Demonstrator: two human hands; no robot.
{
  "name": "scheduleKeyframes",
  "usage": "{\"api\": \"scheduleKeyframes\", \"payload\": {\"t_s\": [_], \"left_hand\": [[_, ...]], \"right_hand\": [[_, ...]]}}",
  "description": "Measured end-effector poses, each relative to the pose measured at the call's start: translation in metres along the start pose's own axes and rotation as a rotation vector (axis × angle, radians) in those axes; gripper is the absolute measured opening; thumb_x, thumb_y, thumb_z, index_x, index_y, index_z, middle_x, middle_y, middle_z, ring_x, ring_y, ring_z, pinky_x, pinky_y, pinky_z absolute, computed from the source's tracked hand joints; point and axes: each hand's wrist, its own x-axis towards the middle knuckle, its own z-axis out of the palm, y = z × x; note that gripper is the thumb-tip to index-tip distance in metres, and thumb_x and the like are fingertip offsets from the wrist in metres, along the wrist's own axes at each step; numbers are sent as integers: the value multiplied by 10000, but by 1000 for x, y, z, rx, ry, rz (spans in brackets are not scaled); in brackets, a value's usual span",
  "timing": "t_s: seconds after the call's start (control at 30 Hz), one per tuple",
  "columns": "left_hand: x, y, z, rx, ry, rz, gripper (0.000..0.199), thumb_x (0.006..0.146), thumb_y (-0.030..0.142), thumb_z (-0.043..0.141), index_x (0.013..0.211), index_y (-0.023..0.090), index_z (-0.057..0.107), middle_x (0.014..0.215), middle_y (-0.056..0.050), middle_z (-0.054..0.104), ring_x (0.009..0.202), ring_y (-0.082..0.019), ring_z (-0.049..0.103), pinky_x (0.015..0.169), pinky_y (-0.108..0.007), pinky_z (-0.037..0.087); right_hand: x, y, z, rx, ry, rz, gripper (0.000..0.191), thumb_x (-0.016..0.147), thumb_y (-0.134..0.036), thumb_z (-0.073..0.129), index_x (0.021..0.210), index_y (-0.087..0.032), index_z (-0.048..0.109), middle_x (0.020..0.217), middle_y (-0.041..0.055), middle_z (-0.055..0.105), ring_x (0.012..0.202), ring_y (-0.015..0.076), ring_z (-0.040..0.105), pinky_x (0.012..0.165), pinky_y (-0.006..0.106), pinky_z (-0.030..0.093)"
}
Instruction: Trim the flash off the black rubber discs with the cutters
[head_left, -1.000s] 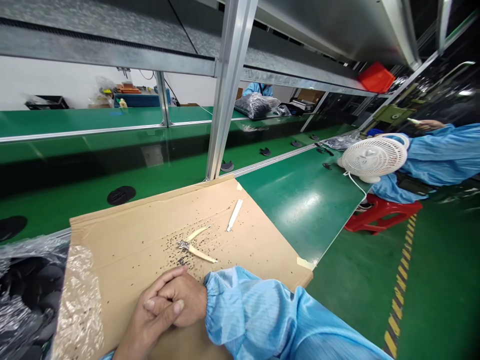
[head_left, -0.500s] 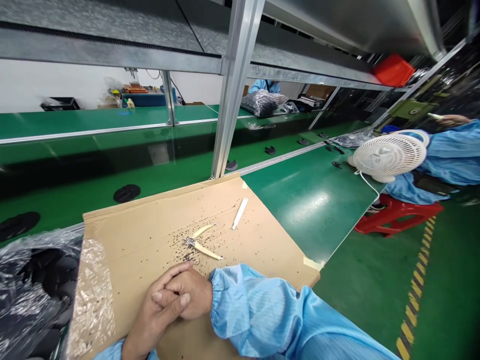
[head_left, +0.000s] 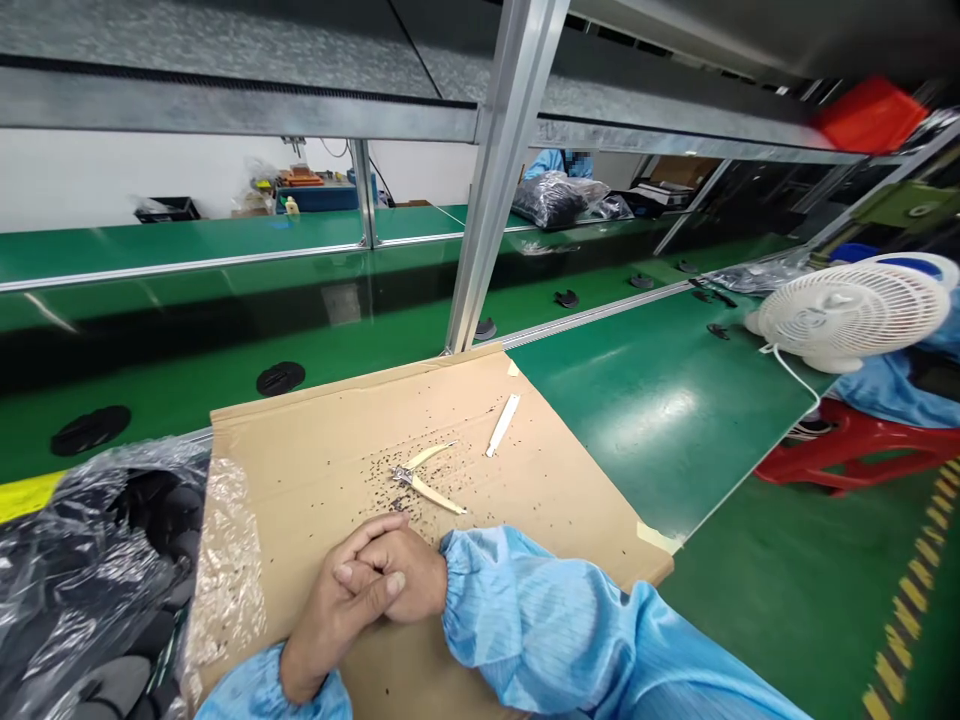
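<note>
Head view: left hand (head_left: 330,620) and right hand (head_left: 409,575) clasped together, fingers folded over each other, no tool in either. Nippers (head_left: 427,477) lie with handles spread on cardboard (head_left: 300,520), just beyond the hands, among black specks (head_left: 386,462); white blade-shaped strip (head_left: 502,426) nearby.

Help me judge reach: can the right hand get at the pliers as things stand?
Probably yes: the pliers lie just beyond, only specks between, though the right hand must first leave the left hand.

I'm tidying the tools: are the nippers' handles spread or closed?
Spread: the nippers lie on the cardboard, their yellow handles forming a wide V.
</note>
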Motion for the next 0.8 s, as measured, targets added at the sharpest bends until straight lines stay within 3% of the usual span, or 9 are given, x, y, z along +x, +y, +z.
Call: {"api": "scheduleKeyframes", "payload": {"t_s": [0.27,0.8], "left_hand": [[1,5,1,-9,14,23,567,775,418,679,1270,164,572,1359,-137,553,1255,-316,508,1067,-408,413],[2,11,2,-25,14,33,617,755,436,692,1284,149,557,1330,-139,572,1259,-324,501,1080,-432,396]], "right_hand": [[-1,0,-1,54,-2,-36,625,937,-589,354,543,-145,548,498,-16,466,494,76,396,472,210,283],[2,0,-1,67,-30,-34,616,949,-558,328,501,-152,449,478,-23,401,494,73,362,461,216,242]]}}
